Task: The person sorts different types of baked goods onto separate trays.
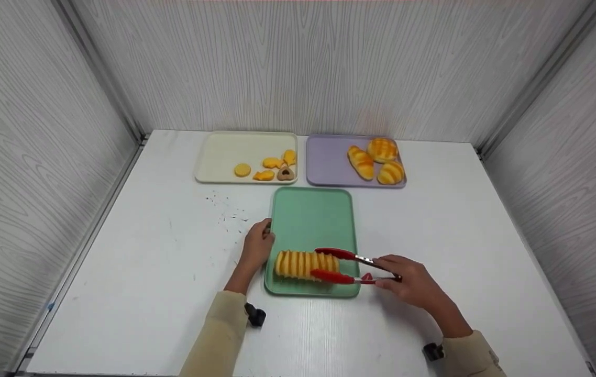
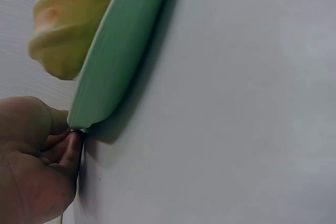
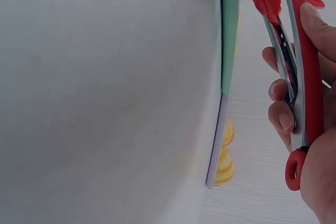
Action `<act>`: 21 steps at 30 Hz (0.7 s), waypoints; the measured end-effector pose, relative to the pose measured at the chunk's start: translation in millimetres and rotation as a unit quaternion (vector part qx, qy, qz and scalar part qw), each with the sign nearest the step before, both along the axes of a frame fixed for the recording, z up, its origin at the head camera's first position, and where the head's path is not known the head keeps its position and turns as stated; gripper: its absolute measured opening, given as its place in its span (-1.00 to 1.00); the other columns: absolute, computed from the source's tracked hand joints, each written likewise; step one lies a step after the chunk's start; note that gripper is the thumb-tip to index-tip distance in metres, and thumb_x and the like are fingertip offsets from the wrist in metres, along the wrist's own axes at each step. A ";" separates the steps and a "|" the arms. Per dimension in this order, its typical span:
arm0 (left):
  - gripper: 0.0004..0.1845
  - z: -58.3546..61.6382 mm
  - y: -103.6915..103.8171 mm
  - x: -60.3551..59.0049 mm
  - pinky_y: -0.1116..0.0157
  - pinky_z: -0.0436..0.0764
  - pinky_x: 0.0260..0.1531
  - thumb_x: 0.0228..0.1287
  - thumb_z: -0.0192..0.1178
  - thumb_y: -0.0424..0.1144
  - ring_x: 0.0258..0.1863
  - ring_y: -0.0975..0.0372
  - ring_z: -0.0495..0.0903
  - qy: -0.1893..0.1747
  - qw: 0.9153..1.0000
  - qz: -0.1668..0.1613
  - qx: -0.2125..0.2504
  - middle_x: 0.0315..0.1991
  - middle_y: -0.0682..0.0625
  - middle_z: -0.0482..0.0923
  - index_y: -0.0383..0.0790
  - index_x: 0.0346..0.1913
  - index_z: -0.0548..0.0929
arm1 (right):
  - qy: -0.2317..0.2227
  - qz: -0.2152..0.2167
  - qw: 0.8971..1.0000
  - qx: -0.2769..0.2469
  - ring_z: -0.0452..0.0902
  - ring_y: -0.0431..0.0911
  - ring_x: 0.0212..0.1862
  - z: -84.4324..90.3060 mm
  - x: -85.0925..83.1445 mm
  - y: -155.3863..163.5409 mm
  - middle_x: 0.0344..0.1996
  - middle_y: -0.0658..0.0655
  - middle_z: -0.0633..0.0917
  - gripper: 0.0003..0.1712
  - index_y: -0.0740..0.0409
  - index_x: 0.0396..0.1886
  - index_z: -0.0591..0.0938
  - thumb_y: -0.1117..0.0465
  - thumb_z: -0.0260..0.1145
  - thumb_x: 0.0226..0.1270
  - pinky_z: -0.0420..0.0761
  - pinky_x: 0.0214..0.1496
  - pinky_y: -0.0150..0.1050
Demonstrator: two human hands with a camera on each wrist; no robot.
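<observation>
My right hand [image 1: 414, 283], lower right of the head view, grips the red tongs [image 1: 348, 266], fingers curled round the handles. The tong tips sit either side of the ridged long bread roll [image 1: 306, 264], touching it. The roll lies on the near end of the green tray [image 1: 312, 222], mid-frame on the white tabletop [image 1: 146, 272]. My left hand [image 1: 257, 247] pinches the tray's left rim. Upper frame: cream tray [image 1: 219, 152] with small cookies [image 1: 269, 168], purple tray [image 1: 327, 165] with three bread rolls [image 1: 376, 159].
</observation>
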State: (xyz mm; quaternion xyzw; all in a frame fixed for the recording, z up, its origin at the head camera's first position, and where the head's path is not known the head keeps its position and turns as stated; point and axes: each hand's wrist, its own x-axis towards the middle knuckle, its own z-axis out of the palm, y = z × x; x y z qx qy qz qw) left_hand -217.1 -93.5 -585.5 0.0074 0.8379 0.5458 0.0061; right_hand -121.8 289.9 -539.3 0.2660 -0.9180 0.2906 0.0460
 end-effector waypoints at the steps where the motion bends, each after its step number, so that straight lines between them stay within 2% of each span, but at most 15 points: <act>1: -0.55 -0.1 0.1 -0.1 0.01 0.49 0.23 0.51 -0.01 -0.36 0.20 0.02 0.51 0.001 1.000 0.000 -0.001 0.25 -0.22 0.50 -0.27 0.40 0.46 | -0.001 -0.010 1.000 -0.005 0.64 -0.03 -0.01 0.2 -1.1 -0.5 0.08 0.02 0.71 -0.45 0.06 0.24 0.67 0.13 0.50 0.24 0.65 -0.11 -0.19; 5: -0.54 -1.3 -0.2 -0.2 0.00 0.49 0.24 0.51 0.00 -0.39 0.22 0.00 0.50 0.014 1.000 -0.005 -0.004 0.25 -0.23 0.50 -0.31 0.40 0.44 | 0.012 -0.054 0.998 -0.011 0.58 -0.02 -0.13 1.2 -9.3 -2.6 0.05 0.03 0.71 -0.44 0.07 0.25 0.66 0.07 0.49 0.26 0.57 -0.21 -0.24; 10: -0.54 -2.2 0.2 0.4 -0.01 0.50 0.24 0.50 0.00 -0.41 0.22 -0.01 0.51 0.021 1.000 -0.012 -0.002 0.24 -0.25 0.51 -0.34 0.41 0.43 | -0.001 -0.118 0.993 -0.015 0.58 0.01 -0.11 3.4 -23.0 -3.8 0.05 0.09 0.71 -0.46 0.09 0.24 0.66 0.04 0.46 0.29 0.61 -0.13 -0.12; 12: -0.53 -2.0 -0.4 0.3 -0.01 0.50 0.24 0.51 -0.01 -0.40 0.22 -0.01 0.51 0.016 1.000 -0.009 -0.003 0.24 -0.25 0.50 -0.34 0.42 0.41 | -0.008 -0.141 0.990 -0.020 0.60 0.03 -0.06 3.9 -30.0 -5.2 0.05 0.15 0.71 -0.45 0.14 0.25 0.64 0.06 0.45 0.31 0.63 -0.06 -0.01; 17: -0.52 -2.5 -1.4 -1.8 0.00 0.49 0.25 0.51 0.00 -0.38 0.22 0.00 0.50 0.007 1.000 -0.003 -0.001 0.25 -0.25 0.49 -0.36 0.44 0.39 | -0.004 -0.184 0.982 -0.029 0.63 0.13 0.03 6.4 -54.3 -10.8 0.05 0.28 0.69 -0.40 0.27 0.28 0.59 0.05 0.42 0.35 0.62 0.05 0.14; 21: -0.52 -3.0 -1.2 -2.0 0.01 0.49 0.24 0.51 -0.01 -0.38 0.22 0.01 0.50 0.005 1.000 -0.008 -0.002 0.26 -0.25 0.49 -0.34 0.43 0.39 | -0.013 -0.219 0.975 -0.029 0.60 0.15 -0.01 10.6 -76.4 -17.1 0.03 0.30 0.68 -0.40 0.29 0.29 0.58 0.04 0.39 0.37 0.60 0.08 0.15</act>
